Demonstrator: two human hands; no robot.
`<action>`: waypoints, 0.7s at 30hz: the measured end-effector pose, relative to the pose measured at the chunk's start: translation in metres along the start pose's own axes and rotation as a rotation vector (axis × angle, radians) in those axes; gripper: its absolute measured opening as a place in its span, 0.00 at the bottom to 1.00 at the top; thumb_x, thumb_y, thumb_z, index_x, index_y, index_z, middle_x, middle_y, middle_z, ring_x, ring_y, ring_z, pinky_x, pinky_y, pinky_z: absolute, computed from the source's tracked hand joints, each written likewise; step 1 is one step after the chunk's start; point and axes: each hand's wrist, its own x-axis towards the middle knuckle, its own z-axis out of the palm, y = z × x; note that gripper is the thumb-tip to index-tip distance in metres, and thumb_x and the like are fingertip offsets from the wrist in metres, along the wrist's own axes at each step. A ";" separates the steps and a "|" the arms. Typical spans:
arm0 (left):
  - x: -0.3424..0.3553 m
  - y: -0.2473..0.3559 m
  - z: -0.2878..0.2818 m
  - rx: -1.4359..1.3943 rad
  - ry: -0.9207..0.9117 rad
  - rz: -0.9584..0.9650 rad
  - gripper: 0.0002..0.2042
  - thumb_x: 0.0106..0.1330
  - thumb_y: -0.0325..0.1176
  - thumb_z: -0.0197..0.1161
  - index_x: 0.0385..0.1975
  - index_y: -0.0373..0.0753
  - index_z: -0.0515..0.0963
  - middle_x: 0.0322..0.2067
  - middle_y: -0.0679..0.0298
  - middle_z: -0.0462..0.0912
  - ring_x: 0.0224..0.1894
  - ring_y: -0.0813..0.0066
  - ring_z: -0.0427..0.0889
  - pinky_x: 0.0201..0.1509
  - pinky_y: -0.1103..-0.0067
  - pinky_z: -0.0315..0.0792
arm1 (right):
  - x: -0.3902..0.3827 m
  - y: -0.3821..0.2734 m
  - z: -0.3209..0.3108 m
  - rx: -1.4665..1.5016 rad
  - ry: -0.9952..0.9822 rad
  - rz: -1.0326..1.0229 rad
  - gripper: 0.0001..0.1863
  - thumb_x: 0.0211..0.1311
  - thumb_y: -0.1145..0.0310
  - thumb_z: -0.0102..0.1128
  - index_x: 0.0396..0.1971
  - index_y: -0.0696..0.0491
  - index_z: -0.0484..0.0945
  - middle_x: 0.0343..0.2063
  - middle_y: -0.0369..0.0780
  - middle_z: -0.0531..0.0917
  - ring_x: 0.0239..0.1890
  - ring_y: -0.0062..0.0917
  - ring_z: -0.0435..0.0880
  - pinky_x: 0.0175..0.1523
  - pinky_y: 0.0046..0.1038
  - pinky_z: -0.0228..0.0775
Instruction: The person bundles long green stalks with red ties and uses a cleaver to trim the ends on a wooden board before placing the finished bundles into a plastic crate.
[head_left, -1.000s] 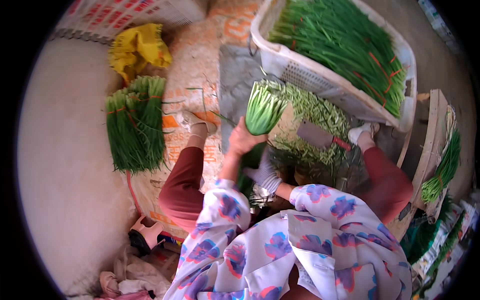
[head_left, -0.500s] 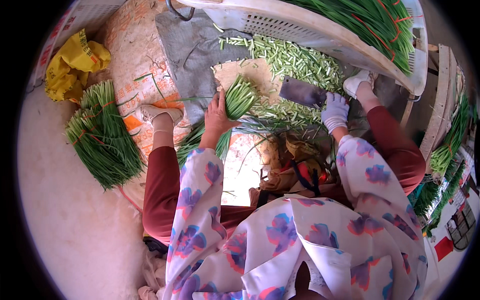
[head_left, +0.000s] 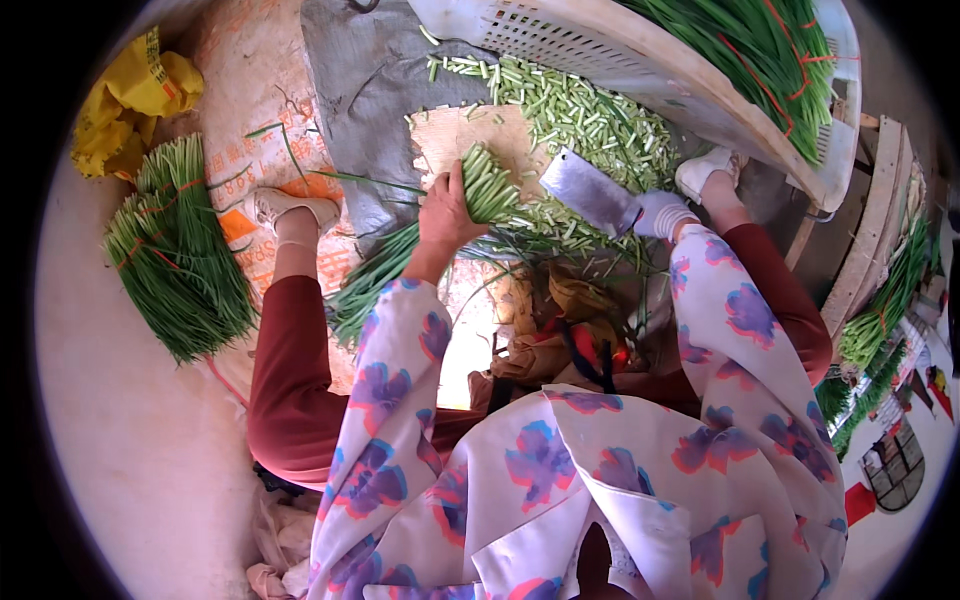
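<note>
My bare left hand (head_left: 447, 212) wraps round a bunch of chives (head_left: 488, 183), its pale cut ends pointing up and to the right. The green leaves trail down and left beneath my wrist. Under the pale ends is a wooden board (head_left: 440, 137). In my right hand (head_left: 662, 214), which wears a pale glove, is a cleaver (head_left: 590, 194) gripped by its handle; the fingers hide most of that handle. Its broad blade is tilted, just right of the bunch and apart from it. Short chopped stalk pieces (head_left: 610, 130) lie heaped beyond and around the blade.
Tied chive bundles (head_left: 180, 255) lie at the left beside a yellow bag (head_left: 130, 100). A white plastic crate (head_left: 650, 75) holding more tied chives (head_left: 745, 60) stands at the far right. Grey cloth (head_left: 350, 110) lies left of the board. A wooden frame (head_left: 875, 230) stands at right.
My right hand has brought the cleaver left, closer to the bunch, and its blade has turned. My left hand still holds the chives. The whole view has shifted slightly.
</note>
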 end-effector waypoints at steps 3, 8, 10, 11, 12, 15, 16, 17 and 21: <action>0.003 0.001 0.000 -0.015 -0.066 -0.005 0.54 0.34 0.41 0.76 0.67 0.44 0.52 0.52 0.52 0.69 0.55 0.50 0.71 0.57 0.63 0.71 | -0.038 -0.009 -0.017 0.837 -0.353 0.120 0.23 0.51 0.60 0.61 0.49 0.50 0.77 0.27 0.45 0.81 0.31 0.33 0.84 0.42 0.32 0.77; -0.014 -0.010 -0.001 -0.057 0.051 0.102 0.53 0.34 0.40 0.75 0.66 0.43 0.53 0.53 0.51 0.68 0.55 0.49 0.70 0.59 0.63 0.69 | -0.064 -0.072 -0.050 0.484 0.370 -0.199 0.24 0.59 0.59 0.58 0.57 0.44 0.71 0.23 0.46 0.80 0.23 0.40 0.79 0.32 0.35 0.72; -0.017 -0.008 -0.004 -0.072 0.082 0.142 0.53 0.34 0.39 0.75 0.66 0.42 0.54 0.53 0.51 0.68 0.55 0.50 0.69 0.59 0.64 0.68 | -0.046 -0.111 -0.049 0.469 0.515 -0.069 0.26 0.60 0.58 0.57 0.59 0.42 0.69 0.21 0.46 0.79 0.22 0.42 0.78 0.32 0.36 0.72; -0.017 -0.005 -0.007 -0.077 0.085 0.144 0.52 0.34 0.38 0.75 0.66 0.42 0.54 0.54 0.51 0.67 0.55 0.50 0.69 0.60 0.64 0.68 | -0.036 -0.126 -0.045 0.463 0.584 -0.002 0.27 0.60 0.58 0.57 0.61 0.42 0.68 0.21 0.46 0.79 0.21 0.43 0.77 0.32 0.37 0.72; -0.015 -0.001 -0.010 -0.080 0.085 0.150 0.52 0.35 0.37 0.75 0.66 0.41 0.54 0.54 0.50 0.67 0.56 0.49 0.69 0.60 0.64 0.68 | -0.027 -0.136 -0.040 0.375 0.508 -0.076 0.26 0.61 0.57 0.56 0.61 0.40 0.68 0.22 0.46 0.80 0.24 0.42 0.79 0.34 0.38 0.73; -0.010 -0.006 -0.010 -0.056 0.049 0.075 0.56 0.34 0.37 0.77 0.68 0.42 0.50 0.56 0.50 0.65 0.57 0.48 0.69 0.61 0.65 0.68 | -0.010 -0.148 -0.038 0.185 0.367 -0.216 0.26 0.61 0.56 0.53 0.61 0.37 0.66 0.25 0.47 0.82 0.29 0.43 0.82 0.35 0.40 0.74; -0.008 -0.009 -0.008 -0.047 0.069 0.051 0.57 0.34 0.37 0.77 0.69 0.43 0.48 0.56 0.50 0.65 0.57 0.47 0.68 0.61 0.65 0.68 | -0.007 -0.143 -0.043 0.176 0.377 -0.203 0.26 0.61 0.56 0.53 0.61 0.36 0.66 0.24 0.47 0.82 0.28 0.43 0.82 0.35 0.40 0.75; -0.008 -0.011 -0.006 -0.039 0.089 0.029 0.58 0.35 0.37 0.77 0.70 0.43 0.47 0.57 0.50 0.65 0.57 0.46 0.68 0.61 0.66 0.68 | -0.006 -0.138 -0.048 0.167 0.388 -0.188 0.26 0.61 0.55 0.53 0.61 0.35 0.66 0.24 0.46 0.82 0.27 0.43 0.82 0.34 0.40 0.75; -0.009 0.014 -0.012 0.289 0.113 -0.065 0.62 0.33 0.47 0.79 0.71 0.43 0.45 0.66 0.46 0.55 0.68 0.45 0.54 0.67 0.49 0.54 | -0.013 -0.113 -0.045 0.510 0.603 -0.113 0.27 0.58 0.56 0.58 0.59 0.40 0.69 0.26 0.47 0.83 0.28 0.44 0.82 0.35 0.41 0.74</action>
